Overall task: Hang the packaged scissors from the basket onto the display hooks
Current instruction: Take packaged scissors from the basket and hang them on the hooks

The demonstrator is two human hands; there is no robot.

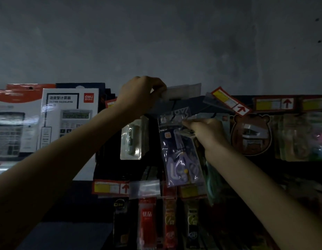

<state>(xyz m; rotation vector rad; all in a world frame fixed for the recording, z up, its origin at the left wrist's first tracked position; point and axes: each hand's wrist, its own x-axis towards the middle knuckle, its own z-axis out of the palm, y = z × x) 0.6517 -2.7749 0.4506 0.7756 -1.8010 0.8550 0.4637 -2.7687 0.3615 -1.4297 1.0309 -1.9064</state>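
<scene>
A packaged pair of scissors (180, 156) with pale purple handles in a clear bag hangs near the middle of the display. My right hand (205, 132) pinches the pack's upper right edge, just under a black display hook (173, 107). My left hand (140, 96) is raised above it and grips the clear price-tag flap (183, 91) at the hook's front end, holding it tilted up. The pack's header sits at the hook; whether it is threaded on is hard to tell in the dim light. No basket is in view.
Boxed calculators (68, 120) stand at the left. A blister pack (132, 139) hangs left of the scissors. Bear-shaped packs (250, 134) and more goods hang at the right. Red and yellow price tags (230, 101) line the rails. Lower hooks hold pen packs (147, 222).
</scene>
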